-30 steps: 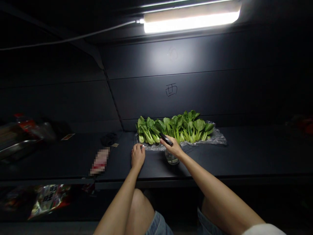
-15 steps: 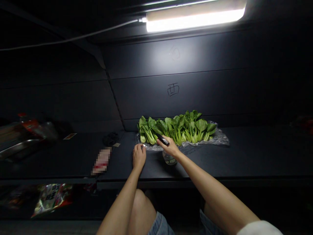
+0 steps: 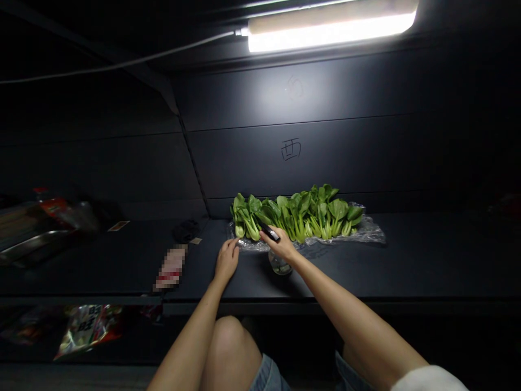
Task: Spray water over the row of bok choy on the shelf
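Note:
A row of green bok choy (image 3: 299, 217) lies on a crumpled clear plastic sheet (image 3: 366, 233). My right hand (image 3: 283, 245) is shut on a short black tool (image 3: 269, 232), its kind unclear, and holds it just above the left part of the row. My left hand (image 3: 226, 260) rests on the table with its fingers spread, their tips at or very near the plastic's front edge. A small glass jar (image 3: 280, 264) stands just below my right wrist, partly hidden by it.
The dark table (image 3: 427, 260) runs wide, with a dark panelled wall behind it. Further left lie a steel tray (image 3: 32, 241), a dark cloth (image 3: 186, 231) and a blurred packet (image 3: 171, 267). A printed bag (image 3: 89, 328) sits below the table edge. My knees are beneath.
My right hand has moved left along the bok choy with the black tool. My left hand's fingers have opened and stretched out. The whole view has shifted slightly.

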`<state>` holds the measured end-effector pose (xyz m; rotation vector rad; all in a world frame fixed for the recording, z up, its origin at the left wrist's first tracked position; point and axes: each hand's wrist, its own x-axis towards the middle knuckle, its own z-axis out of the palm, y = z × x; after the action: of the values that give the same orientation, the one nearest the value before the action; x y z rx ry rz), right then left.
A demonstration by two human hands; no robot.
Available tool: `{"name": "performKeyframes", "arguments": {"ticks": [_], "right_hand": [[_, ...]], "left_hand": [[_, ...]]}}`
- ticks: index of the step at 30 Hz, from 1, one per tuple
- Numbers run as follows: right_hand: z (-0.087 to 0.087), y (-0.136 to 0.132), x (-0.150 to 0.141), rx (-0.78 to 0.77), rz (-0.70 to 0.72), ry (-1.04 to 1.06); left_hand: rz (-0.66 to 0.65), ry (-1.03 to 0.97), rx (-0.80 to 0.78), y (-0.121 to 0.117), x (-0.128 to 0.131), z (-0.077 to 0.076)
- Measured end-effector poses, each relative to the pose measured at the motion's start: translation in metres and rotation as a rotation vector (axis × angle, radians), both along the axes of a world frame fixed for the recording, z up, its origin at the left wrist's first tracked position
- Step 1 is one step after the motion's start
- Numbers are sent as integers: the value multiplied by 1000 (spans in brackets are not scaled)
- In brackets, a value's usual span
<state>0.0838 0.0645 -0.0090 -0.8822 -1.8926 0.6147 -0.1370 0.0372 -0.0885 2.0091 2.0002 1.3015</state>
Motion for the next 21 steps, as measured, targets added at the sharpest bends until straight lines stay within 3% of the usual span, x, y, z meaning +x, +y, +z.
{"name": "performKeyframes", "arguments": {"ticks": [2,5,21], "right_hand": [[1,0,-2,-11,16,-5],[2,1,-8,0,21,8],[4,1,-26,19,49,-52]], "left_hand": [[-59,37,-30,-2,-11,0],[-45,47,-53,-4,-18,-1],[5,81,-88,-6,-13,-2]]}}
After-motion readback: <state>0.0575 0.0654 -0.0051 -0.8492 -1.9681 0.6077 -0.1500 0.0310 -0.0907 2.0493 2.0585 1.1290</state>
